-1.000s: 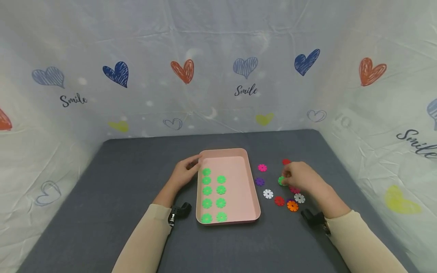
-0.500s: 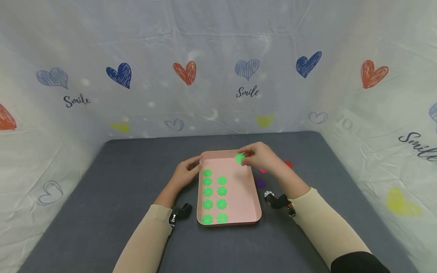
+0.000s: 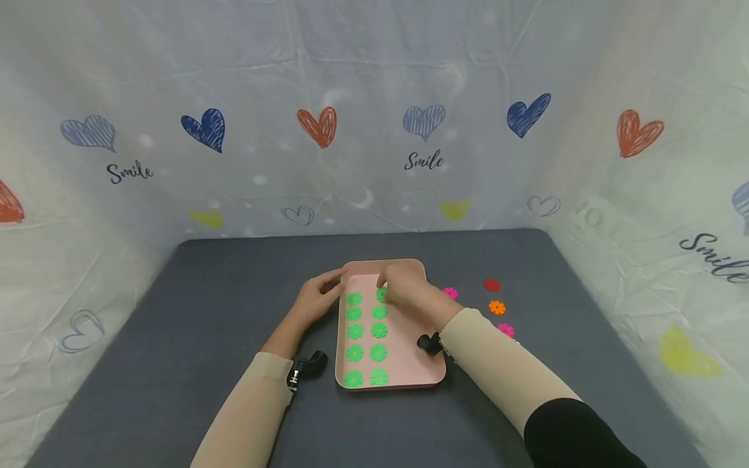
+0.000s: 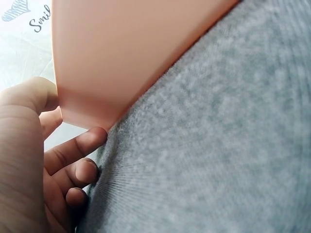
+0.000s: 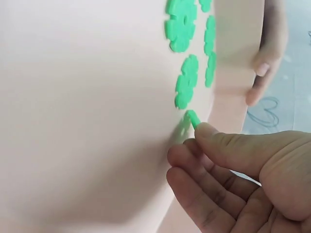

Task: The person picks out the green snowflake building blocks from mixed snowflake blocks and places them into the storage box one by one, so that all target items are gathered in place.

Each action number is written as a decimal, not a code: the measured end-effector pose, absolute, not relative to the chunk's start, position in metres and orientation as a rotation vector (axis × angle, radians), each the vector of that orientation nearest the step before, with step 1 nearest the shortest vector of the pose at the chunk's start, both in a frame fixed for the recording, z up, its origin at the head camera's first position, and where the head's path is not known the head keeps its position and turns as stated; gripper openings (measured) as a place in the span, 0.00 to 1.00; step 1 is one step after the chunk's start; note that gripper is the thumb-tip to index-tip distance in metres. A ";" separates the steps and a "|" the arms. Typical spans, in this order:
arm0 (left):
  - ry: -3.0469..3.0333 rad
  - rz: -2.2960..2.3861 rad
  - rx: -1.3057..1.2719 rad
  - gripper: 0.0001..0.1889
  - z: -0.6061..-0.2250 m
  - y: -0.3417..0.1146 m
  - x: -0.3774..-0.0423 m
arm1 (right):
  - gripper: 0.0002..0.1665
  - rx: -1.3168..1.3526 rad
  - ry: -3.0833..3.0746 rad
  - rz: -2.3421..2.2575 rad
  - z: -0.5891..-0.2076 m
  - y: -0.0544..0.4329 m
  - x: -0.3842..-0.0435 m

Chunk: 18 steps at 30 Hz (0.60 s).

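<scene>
My right hand [image 3: 404, 286] is over the far part of the pink tray [image 3: 409, 370] and pinches a green flower-shaped plastic disc [image 5: 193, 118] between thumb and fingers. That disc is tilted, its edge close over the tray floor in the right wrist view. Two columns of similar green discs [image 3: 378, 330] lie flat along the tray's left half, and the held one is at the far end of the second column. At the tray's far left corner my left hand [image 3: 318, 298] holds the rim, with the thumb at the edge and other fingers low against the outer wall [image 4: 87, 114].
Right of the tray on the grey tabletop [image 3: 234, 292] lie loose discs: a red disc [image 3: 492, 284], an orange disc [image 3: 497, 307] and pink discs [image 3: 450, 293]. My right forearm hides part of that area. A white curtain [image 3: 363, 78] printed with hearts surrounds the table.
My right hand has carried the green disc from the loose pile on the right, across the tray's far right corner, and down into the second column. The left hand stays on the rim.
</scene>
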<state>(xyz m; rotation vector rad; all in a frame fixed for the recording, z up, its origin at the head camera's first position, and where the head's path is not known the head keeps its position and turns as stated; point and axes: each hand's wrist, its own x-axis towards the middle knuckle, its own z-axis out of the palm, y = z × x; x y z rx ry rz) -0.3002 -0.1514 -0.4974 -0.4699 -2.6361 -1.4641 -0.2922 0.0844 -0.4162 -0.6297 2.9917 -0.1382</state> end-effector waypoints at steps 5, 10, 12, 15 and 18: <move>-2.636 -1.466 -0.467 0.23 -0.499 -0.151 -0.302 | 0.16 -0.617 2.926 -0.321 -0.422 0.083 -0.292; -2.628 -1.457 -0.484 0.22 -0.502 -0.151 -0.304 | 0.20 -0.596 2.839 -0.538 -0.420 0.090 -0.289; -2.616 -1.458 -0.503 0.22 -0.502 -0.152 -0.304 | 0.23 -0.556 2.804 -0.654 -0.412 0.099 -0.285; -2.581 -1.475 -0.530 0.22 -0.504 -0.152 -0.304 | 0.24 -0.512 2.812 -0.846 -0.398 0.120 -0.279; -2.522 -1.490 -0.508 0.22 -0.503 -0.151 -0.304 | 0.23 -0.452 2.905 -1.056 -0.391 0.148 -0.272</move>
